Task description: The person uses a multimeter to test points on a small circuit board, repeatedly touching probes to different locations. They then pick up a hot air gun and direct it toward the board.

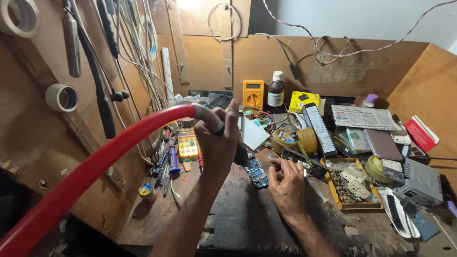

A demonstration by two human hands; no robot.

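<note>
The left hand [218,138] is wrapped tight around the grey handle of a hot-air wand on a thick red hose [95,164], its dark nozzle pointing down toward a small blue circuit board [256,172]. The right hand [287,183] lies just at three o'clock of that board, fingers pressed together; they seem to pinch a thin metal tool, though I cannot tell for sure.

The board rests on the scorched wooden counter [247,214], about centre, touching neither hand that I can see.

Doing this well, I'd judge, means keeping the nozzle upright over one spot, hovering rather than touching, and bracing the right wrist on the counter so the tool stays steady.

At three o'clock sits a yellow tray of small parts [354,188]; at twelve, a yellow multimeter [253,93] and a brown bottle with a white cap [275,90].
</note>
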